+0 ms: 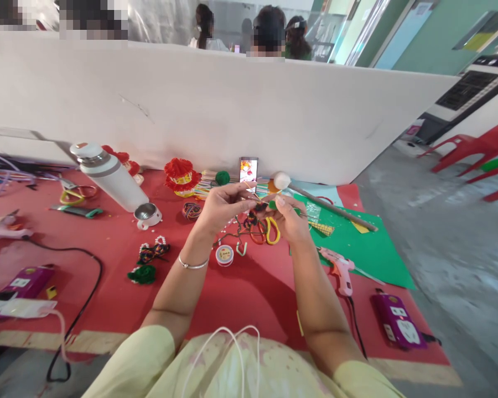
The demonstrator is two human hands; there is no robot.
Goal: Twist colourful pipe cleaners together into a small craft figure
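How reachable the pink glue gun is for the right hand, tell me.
Probably yes: the pink glue gun lies uncovered beside the right forearm. The right hand holds a green-handled tool, though, so it may need freeing first.

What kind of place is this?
Probably a shared craft workshop or classroom: pink glue gun, yarn ball and scissors on a red-covered table, with other people beyond the white partition.

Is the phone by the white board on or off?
On: the phone is lit, showing a bright, coloured picture.
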